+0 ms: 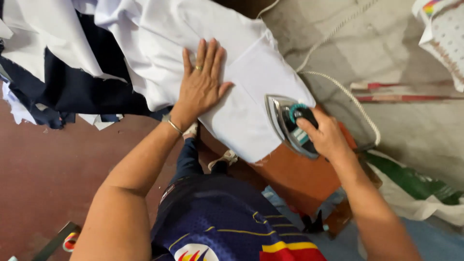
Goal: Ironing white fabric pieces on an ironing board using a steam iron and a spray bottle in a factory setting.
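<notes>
Single head-worn view, steeply downward and close above both hands; left hand [202,82] ahead, right hand [325,135] nearer

Soft, even daylight, no hard shadows. White cloth [251,92] under the left hand's fingers [205,55] is near blown out, folds barely readable. Slight glare on the iron [285,123] soleplate by the right hand's fingertips [303,123]. Mild blur overall, wide-angle stretch at edges.

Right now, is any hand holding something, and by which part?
The right hand holds the iron by its handle on top. The left hand holds nothing; it lies flat, palm down, on the white cloth.
</notes>
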